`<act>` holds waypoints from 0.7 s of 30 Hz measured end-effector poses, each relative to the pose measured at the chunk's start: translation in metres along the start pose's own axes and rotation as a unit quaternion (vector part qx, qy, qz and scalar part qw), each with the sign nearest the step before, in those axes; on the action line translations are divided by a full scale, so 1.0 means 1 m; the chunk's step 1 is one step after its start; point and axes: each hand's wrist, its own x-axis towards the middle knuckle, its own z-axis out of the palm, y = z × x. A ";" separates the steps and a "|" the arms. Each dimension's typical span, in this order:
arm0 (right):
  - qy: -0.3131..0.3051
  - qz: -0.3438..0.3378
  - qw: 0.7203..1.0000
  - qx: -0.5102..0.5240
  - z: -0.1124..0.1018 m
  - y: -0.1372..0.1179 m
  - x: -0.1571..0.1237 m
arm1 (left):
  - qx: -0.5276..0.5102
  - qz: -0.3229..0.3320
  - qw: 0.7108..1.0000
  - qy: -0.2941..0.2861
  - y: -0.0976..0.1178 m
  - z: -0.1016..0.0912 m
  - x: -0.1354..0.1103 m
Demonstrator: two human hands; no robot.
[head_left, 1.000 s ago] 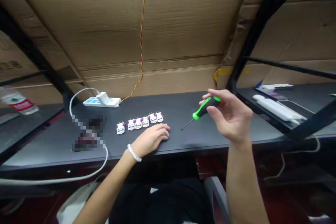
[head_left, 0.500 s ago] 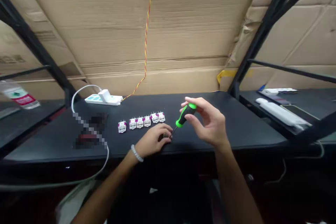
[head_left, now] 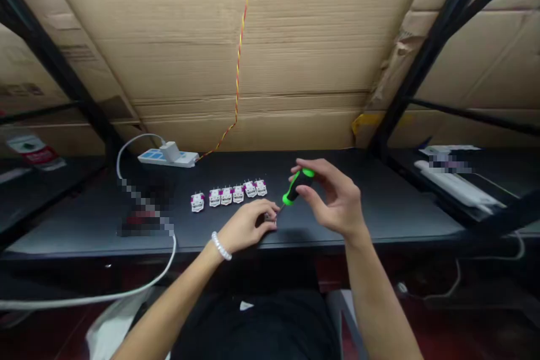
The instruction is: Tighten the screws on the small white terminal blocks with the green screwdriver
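Note:
My right hand is closed around the black and green handle of a screwdriver. The tool slants down to the left, and its thin shaft reaches the fingertips of my left hand. That hand rests on the black tabletop, thumb and fingers pinched on a small white part, mostly hidden by the fingers. Beyond it stands a row of several small white and purple modules with thin pins on top. One similar module sits slightly apart at the row's left end.
A white power strip with a plugged-in adapter lies at the back left. Its white cable loops over the table's front edge. A twisted red and yellow wire hangs against the cardboard. Black metal posts flank the table.
The view has shifted slightly and the picture is brighter. Both hands and the screwdriver keep nearly the same pose, and a little more of the white part shows between my left fingers.

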 end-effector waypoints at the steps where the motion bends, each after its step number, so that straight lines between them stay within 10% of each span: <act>1: -0.003 0.000 1.000 -0.003 0.000 0.000 0.000 | 0.002 -0.001 1.000 -0.001 0.000 0.000 0.000; 14: 0.028 -0.039 0.994 -0.100 0.008 -0.003 0.006 | -0.013 -0.003 1.000 -0.004 -0.001 -0.001 0.000; 21: -0.018 0.014 0.999 0.031 0.022 -0.008 0.001 | -0.012 0.001 1.000 -0.003 -0.001 0.000 0.000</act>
